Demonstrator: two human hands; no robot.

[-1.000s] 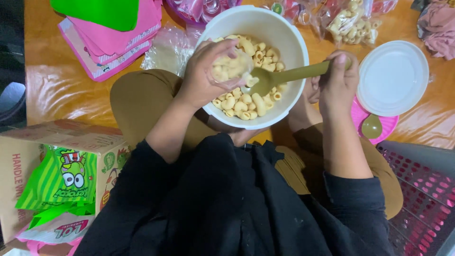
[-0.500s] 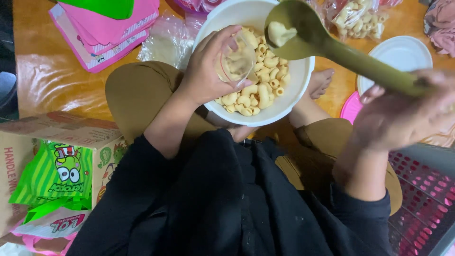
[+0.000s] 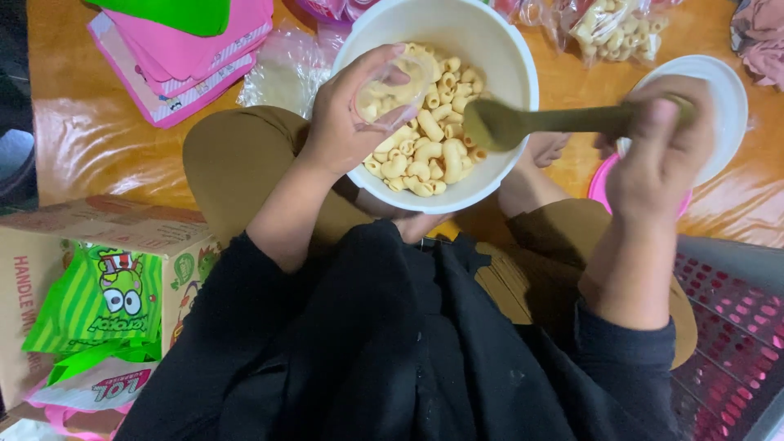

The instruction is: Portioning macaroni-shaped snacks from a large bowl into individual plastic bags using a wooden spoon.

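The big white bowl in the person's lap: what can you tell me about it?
The white bowl is round, deep and smooth, like plastic. It sits upright between the person's knees, partly filled with pale elbow-shaped pasta pieces. The left hand holds a small clear cup over its near rim; a green spoon, held by the right hand, reaches in from its right.

Top left: stack of pink packets point(image 3: 189, 67) on the orange floor point(image 3: 98, 139), green sheet point(image 3: 175, 14) lying over them. Just beside: clear plastic bag point(image 3: 282, 73), crumpled. Top centre to right: filled clear bags of macaroni snacks point(image 3: 608, 26). Top right corner: pink cloth point(image 3: 759, 39). Lower left: cardboard box point(image 3: 98, 233) with green striped cartoon-eyed packets point(image 3: 94, 298) against its side. Lower right: pink perforated basket point(image 3: 727, 327).
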